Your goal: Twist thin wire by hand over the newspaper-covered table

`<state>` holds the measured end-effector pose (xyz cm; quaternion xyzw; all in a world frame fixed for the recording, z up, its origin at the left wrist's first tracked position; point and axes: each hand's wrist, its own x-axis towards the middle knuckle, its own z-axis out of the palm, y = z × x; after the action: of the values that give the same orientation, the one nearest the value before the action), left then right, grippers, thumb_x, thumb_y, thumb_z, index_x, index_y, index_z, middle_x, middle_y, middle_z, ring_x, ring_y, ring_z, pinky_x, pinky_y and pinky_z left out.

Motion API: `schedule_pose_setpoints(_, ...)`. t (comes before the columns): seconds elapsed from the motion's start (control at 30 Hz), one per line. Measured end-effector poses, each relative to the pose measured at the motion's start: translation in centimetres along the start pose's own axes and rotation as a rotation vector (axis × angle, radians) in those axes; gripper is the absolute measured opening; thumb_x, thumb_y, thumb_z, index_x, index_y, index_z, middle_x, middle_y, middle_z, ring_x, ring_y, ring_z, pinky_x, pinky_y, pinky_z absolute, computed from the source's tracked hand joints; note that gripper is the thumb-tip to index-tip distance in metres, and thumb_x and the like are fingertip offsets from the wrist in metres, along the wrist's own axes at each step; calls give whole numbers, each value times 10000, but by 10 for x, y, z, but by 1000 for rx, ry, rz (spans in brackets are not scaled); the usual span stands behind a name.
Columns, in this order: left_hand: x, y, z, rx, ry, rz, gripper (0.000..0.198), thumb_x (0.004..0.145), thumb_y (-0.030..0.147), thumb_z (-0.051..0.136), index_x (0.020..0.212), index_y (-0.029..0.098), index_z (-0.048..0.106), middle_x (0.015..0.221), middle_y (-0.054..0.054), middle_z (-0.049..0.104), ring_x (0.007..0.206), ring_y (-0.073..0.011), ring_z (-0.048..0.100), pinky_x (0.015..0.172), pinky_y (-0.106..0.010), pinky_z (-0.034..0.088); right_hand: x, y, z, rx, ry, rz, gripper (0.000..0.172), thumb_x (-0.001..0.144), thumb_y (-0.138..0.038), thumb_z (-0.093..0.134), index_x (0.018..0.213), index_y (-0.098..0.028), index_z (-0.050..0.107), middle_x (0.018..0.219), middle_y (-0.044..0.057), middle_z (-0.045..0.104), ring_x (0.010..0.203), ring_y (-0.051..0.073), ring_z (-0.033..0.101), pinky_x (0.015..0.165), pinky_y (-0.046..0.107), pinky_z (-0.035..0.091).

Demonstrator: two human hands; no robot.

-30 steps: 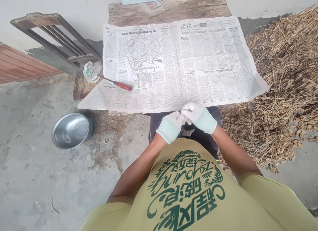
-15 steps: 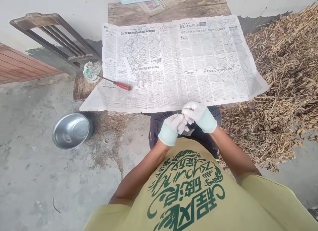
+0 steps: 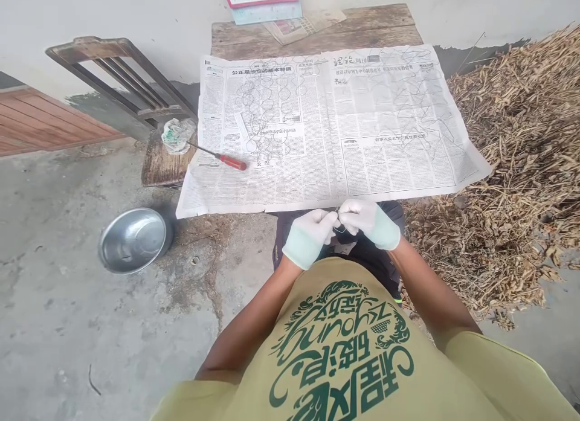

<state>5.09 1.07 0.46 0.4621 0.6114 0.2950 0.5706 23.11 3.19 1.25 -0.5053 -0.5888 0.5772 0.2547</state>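
My left hand [image 3: 313, 231], in a white glove with a pale green cuff, is closed with its fingertips pinched. My right hand [image 3: 366, 221], gloved alike, pinches close beside it, and a thin wire [image 3: 339, 229] shows as a small loop between the two. Both hands are just off the near edge of the newspaper [image 3: 290, 191], above my lap. On the newspaper's left half lie several round wire loops [image 3: 260, 101]. Looser, bent wires [image 3: 412, 101] are spread over its right half. A screwdriver with a red handle [image 3: 232, 162] rests near the left edge.
The newspaper covers most of a wooden table [image 3: 380, 22]. A calendar [image 3: 263, 4] stands at the back. Left are a wooden chair [image 3: 149, 161] with a crumpled plastic bag [image 3: 177, 136] and, on the floor, a metal basin [image 3: 135, 240]. Dry stalks [image 3: 502, 167] are heaped at the right.
The hands have come slightly apart at the fingertips, and a small loop of wire now shows between them. The view has tilted up a little, bringing more of the calendar into sight.
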Motion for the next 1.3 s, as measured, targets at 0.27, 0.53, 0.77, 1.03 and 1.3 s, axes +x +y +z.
schedule_pose_setpoints(0.27,-14,1,9,-142,161,83,314,947,384,639,679,225,672,510,24,610,647,-183,705,713,-303,540,-2,-5,3,-102,4,-153,201,853,-227,524,656,-220,564,644,-27,587,617,136,514,640,294,408)
schedule_pose_setpoints(0.53,-19,-9,13,-310,156,134,285,931,438,720,787,193,735,551,19,636,570,-154,634,675,-304,531,-5,-5,6,-128,59,-133,197,856,-187,515,667,-223,556,625,-37,599,607,133,525,630,284,401)
schedule_pose_setpoints(0.77,-14,-17,11,-505,-23,50,315,927,444,728,754,183,702,445,31,545,551,-164,635,688,-304,542,-8,-8,4,-257,26,-288,235,875,-189,484,647,-220,535,634,-28,586,619,131,497,652,294,381)
schedule_pose_setpoints(1.03,-20,-9,11,-573,4,134,250,908,409,754,823,176,729,482,37,562,552,-156,606,694,-320,553,-8,-15,11,-123,177,-96,241,860,-176,509,626,-229,533,590,-31,599,587,134,533,621,293,416)
schedule_pose_setpoints(1.3,-12,-19,7,-469,27,148,184,932,356,705,936,173,727,549,21,613,595,-166,618,664,-313,517,-6,-14,10,166,135,-61,211,900,-202,540,711,-220,632,641,-20,661,618,139,593,655,289,496)
